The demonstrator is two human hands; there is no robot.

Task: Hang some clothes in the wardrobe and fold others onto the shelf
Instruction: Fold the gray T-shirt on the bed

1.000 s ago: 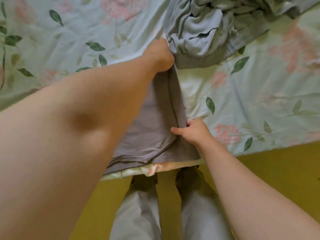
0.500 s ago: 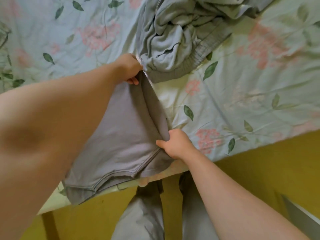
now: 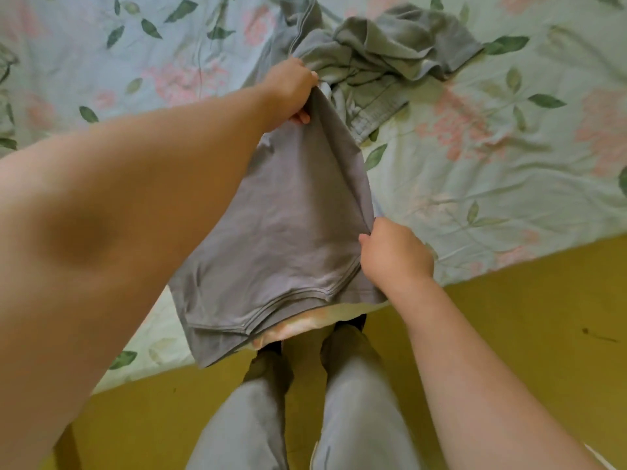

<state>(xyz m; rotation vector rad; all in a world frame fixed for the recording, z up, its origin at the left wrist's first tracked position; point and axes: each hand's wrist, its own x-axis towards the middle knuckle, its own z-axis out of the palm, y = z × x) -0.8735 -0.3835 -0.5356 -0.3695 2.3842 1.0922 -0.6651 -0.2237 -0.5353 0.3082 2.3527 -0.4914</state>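
A person's left hand (image 3: 288, 91) and right hand (image 3: 395, 252) each grip a grey shirt (image 3: 285, 232), mid-fold on the bed (image 3: 509, 171); beyond the left hand, crumpled clothes (image 3: 383, 59) wait.

Left arm extended forward across the view, forearm bare. The left hand (image 3: 288, 91) is at the far end, fingers curled under, gripping the upper edge of the grey garment (image 3: 291, 218). Right arm reaches in from lower right. The right hand (image 3: 397, 254) is knuckles up, fingers closed on the garment's right edge. Hands well apart.
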